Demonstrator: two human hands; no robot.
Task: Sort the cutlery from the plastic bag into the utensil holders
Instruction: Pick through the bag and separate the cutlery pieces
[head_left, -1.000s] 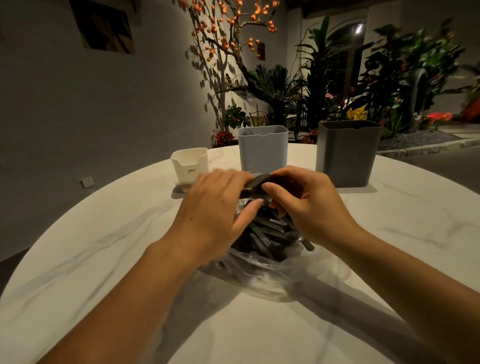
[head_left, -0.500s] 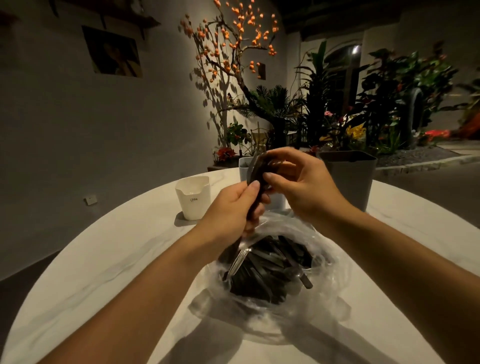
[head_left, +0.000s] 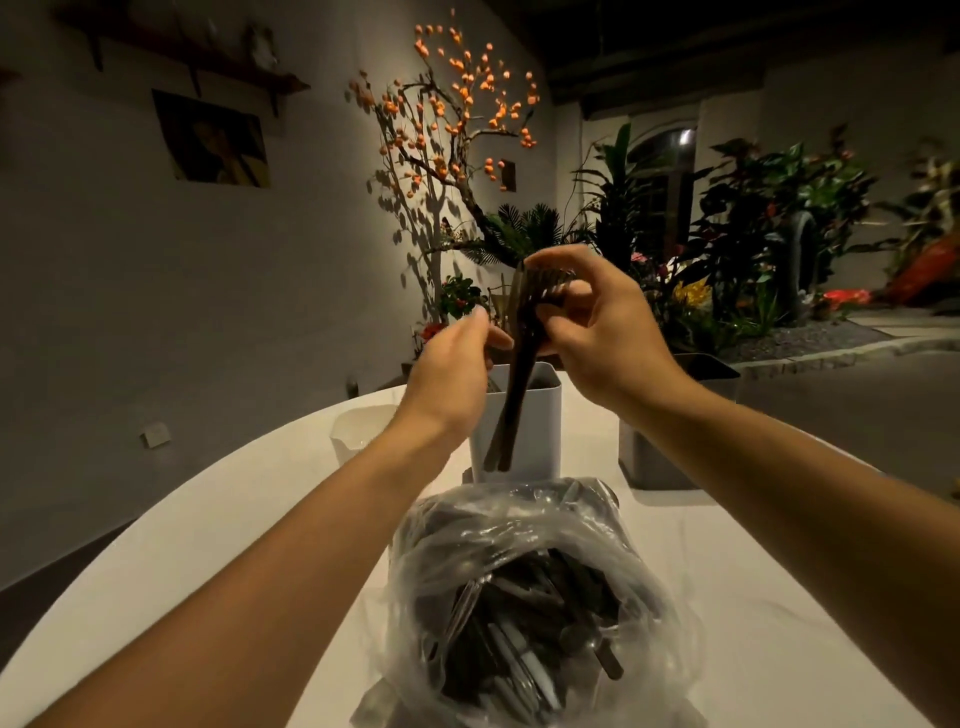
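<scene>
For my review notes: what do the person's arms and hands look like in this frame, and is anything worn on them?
Both forearms are bare as far as the frame shows: no sleeves, gloves, watch or bracelet in view. The left hand and right hand show no rings that I can make out, though the dim light hides fine detail. Nails look short and plain.

The bag (head_left: 524, 566) is thin clear plastic, crinkled and glossy, catching highlights. The cutlery (head_left: 519, 639) inside looks dark and matt, with a few shinier, metal-like pieces. The holders (head_left: 540, 415) seem smooth matt plastic. The table (head_left: 218, 525) is a smooth, pale top with a slight sheen.
</scene>
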